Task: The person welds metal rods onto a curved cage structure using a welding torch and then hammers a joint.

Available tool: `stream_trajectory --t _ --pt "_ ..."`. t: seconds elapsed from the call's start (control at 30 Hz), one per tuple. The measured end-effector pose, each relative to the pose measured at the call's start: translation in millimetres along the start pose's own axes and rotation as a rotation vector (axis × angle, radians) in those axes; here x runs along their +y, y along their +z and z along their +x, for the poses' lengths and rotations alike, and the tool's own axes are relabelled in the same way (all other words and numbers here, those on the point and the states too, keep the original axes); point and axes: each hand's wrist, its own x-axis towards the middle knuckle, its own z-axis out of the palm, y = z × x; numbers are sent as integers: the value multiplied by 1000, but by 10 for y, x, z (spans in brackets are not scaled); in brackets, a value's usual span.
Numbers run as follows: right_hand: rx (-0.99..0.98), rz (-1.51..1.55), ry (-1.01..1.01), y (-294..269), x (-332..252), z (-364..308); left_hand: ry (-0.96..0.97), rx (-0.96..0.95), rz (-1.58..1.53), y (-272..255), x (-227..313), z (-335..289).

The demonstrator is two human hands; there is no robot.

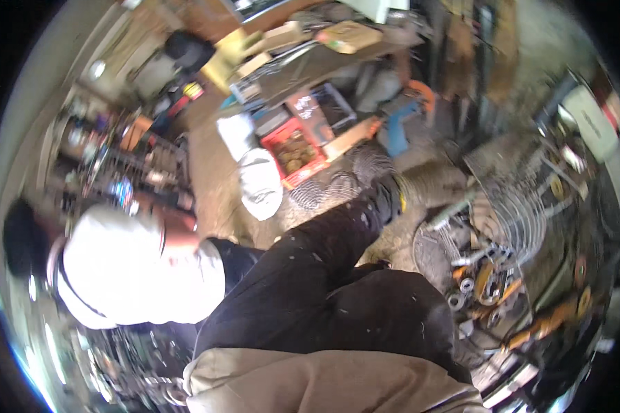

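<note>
Neither of my hands shows in the head view. My dark trousers (317, 275), flecked with light spots, stretch across the middle below my beige top (331, 382). To the right of my legs lies a cluttered heap of yellow-and-black power tools (489, 283) and metal parts. Beside it is a round wire guard (530, 224), its rings bent and overlapping. Ahead of my outstretched leg stands a red crate (308, 175) with brownish pieces inside. Much of the picture is smeared by motion.
Close on my left is another person in a white shirt (141, 268). A white sack (260, 186) leans near the crate, with ribbed coils (344, 184) beside it. Behind stands a workbench (324, 69) loaded with boxes. Packed shelves (145, 158) line the left.
</note>
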Motion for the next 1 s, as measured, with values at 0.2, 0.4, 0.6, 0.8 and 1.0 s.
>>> stream_trajectory --t 0.2,0.4,0.6,0.8,1.0 --pt "-40 -133 -23 -289 -280 381 -229 133 7 161 -206 -878" --pt "-91 -215 -81 -307 -440 620 -263 -6 380 837 -1004 -1992" --pt "-99 -228 -119 -315 -472 671 -376 -204 415 1291 -1294 -2556" --pt "-106 -243 -126 -377 -271 591 -317 -324 412 1622 -1238 -2578" --pt "-162 -272 -117 -313 -204 461 -488 -284 293 2274 -1358 -3202"
